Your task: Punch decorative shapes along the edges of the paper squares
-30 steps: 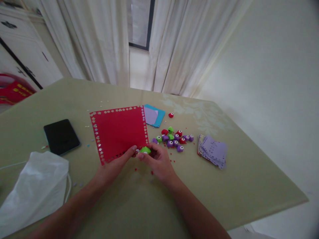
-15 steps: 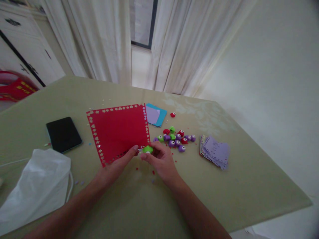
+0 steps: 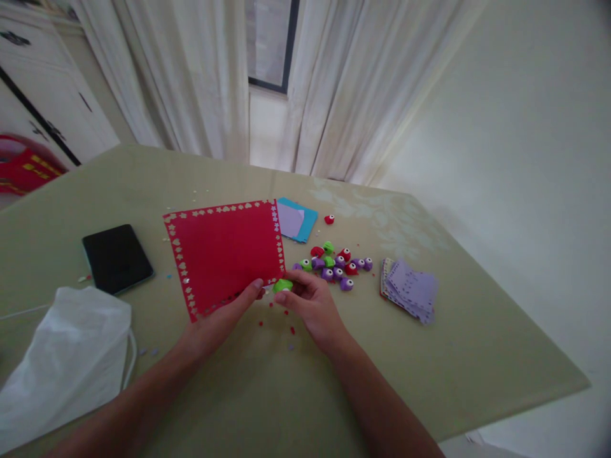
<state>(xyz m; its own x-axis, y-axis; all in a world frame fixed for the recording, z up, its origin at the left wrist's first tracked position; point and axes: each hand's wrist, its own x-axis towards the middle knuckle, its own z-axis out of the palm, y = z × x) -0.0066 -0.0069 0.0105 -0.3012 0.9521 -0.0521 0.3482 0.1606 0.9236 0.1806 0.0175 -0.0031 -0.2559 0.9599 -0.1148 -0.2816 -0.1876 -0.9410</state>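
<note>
Pinching the red sheet [image 3: 229, 254] by its lower edge, my left hand [image 3: 217, 324] is holding it beside my right hand [image 3: 312, 305], which is gripping a small green piece [image 3: 282, 285]. Eyed pieces [image 3: 329, 261] are crowding two o'clock, purple papers [image 3: 414, 286] three. Bare green counter [image 3: 453, 362] is stretching toward four. Yellow markings on the red bag [image 3: 23, 175] at ten are staying unreadable.

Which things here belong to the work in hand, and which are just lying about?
Seem to belong:
red sheet, in left hand
green punch, in right hand
other punches
punched lilac cards
blue sheet

Just lying about:
dark tablet
white item with a cord
</note>
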